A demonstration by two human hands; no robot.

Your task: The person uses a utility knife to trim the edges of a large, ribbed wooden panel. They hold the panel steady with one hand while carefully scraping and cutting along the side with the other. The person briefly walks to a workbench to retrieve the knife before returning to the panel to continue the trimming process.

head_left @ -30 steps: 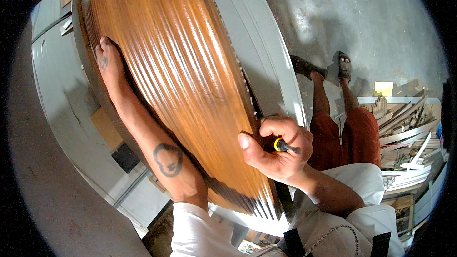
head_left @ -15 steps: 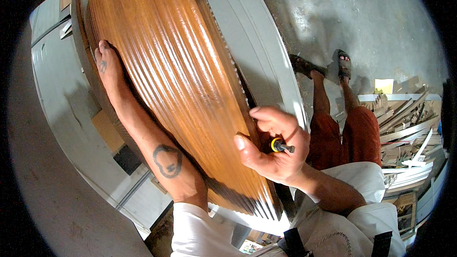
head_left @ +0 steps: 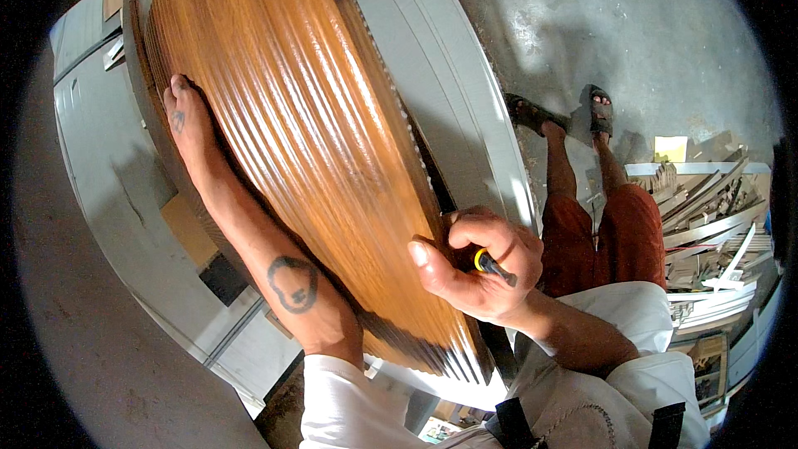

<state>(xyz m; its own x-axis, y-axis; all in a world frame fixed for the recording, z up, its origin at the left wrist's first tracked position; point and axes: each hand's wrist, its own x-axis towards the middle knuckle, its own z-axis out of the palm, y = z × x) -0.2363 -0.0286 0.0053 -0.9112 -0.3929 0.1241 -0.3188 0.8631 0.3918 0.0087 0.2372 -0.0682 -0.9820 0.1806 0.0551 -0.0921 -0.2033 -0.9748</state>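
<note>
A long brown wood-grain panel (head_left: 332,224) with glossy lengthwise ribs stretches from the near edge to the far left. Along its left side lies my left forearm. My left hand (head_left: 189,116) is curled at the panel's left edge, some of its fingers hidden. Over the right edge, my right hand (head_left: 495,266) is closed round a small tool with a black-and-yellow handle (head_left: 492,264). The tool's working end is hidden by the fingers, so its kind does not show. My right thumb rests on or just above the panel's face.
Grey-white boards (head_left: 440,75) lie beneath and right of the panel. Pale sheets (head_left: 100,133) stand on the left. My sandalled feet (head_left: 601,112) are on the concrete floor (head_left: 665,41). Offcuts and strips (head_left: 706,224) are heaped at the right, beside a yellow square (head_left: 670,149).
My right fingers have curled in closer, and the tool's handle has tilted within them. My left hand has barely shifted.
</note>
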